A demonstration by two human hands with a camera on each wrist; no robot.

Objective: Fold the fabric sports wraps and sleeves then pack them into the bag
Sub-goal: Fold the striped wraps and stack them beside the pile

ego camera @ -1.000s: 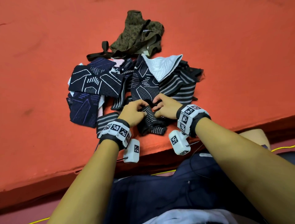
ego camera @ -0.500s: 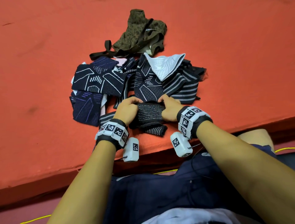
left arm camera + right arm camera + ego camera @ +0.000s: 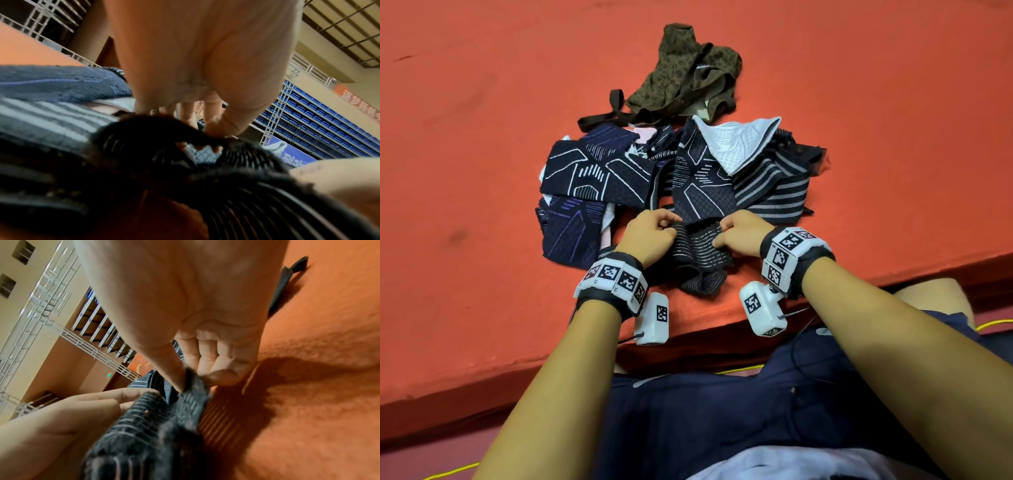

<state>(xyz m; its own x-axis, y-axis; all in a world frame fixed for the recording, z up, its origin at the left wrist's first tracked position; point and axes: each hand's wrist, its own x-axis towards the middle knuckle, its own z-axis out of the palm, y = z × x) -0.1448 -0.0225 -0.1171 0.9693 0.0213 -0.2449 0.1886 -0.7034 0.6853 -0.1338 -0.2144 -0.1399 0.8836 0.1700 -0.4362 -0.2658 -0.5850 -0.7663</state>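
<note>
Head view shows me the orange mat [image 3: 482, 171] filling most of the frame, and I read it as the work surface: everything is laid out within my reach, near its lower edge. Across the middle of the frame sits the heap of wraps and sleeves [image 3: 654, 178], dark pieces with white and purple lines, loosely overlapped and not yet folded as far as I can judge. Above it, upper centre, lies the camouflage bag [image 3: 688, 75], slumped with its strap [image 3: 606, 116] trailing to the left; it is just beyond the heap, probably kept close so folded pieces travel a short way. A white patterned piece [image 3: 736, 144] rests on top of the heap, right of centre.

Below the heap, lower centre, is the striped black sleeve [image 3: 698, 253], pulled out of the heap toward me so it can be handled alone. My left hand [image 3: 650, 236] pinches its left upper edge and my right hand [image 3: 739, 236] pinches the right upper edge, fingers curled on the cloth. I judge this two-corner hold serves to stretch the top edge flat and square before folding.

From the right wrist camera, the thumb and fingers [image 3: 207, 356] close on the fuzzy rim of the sleeve. From the left wrist camera, the fingertips [image 3: 213, 128] bunch the dark fabric, though that picture is blurred.
</note>
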